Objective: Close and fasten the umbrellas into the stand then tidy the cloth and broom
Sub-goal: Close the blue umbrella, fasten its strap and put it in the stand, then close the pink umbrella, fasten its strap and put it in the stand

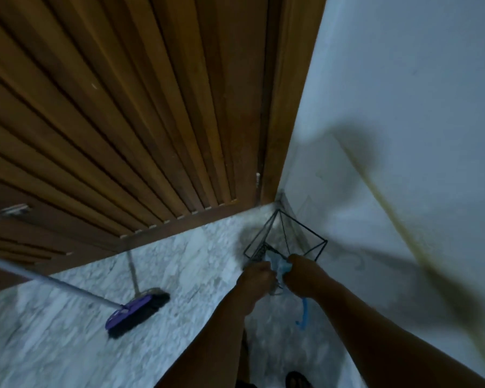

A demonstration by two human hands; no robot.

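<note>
Both hands (275,271) gripping blue umbrella (284,266)

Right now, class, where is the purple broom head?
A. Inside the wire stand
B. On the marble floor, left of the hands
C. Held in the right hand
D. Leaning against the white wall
B: the purple broom head lies on the marble floor beside the wooden door, well left of both hands, which grip a light blue umbrella at the wire stand.
</note>
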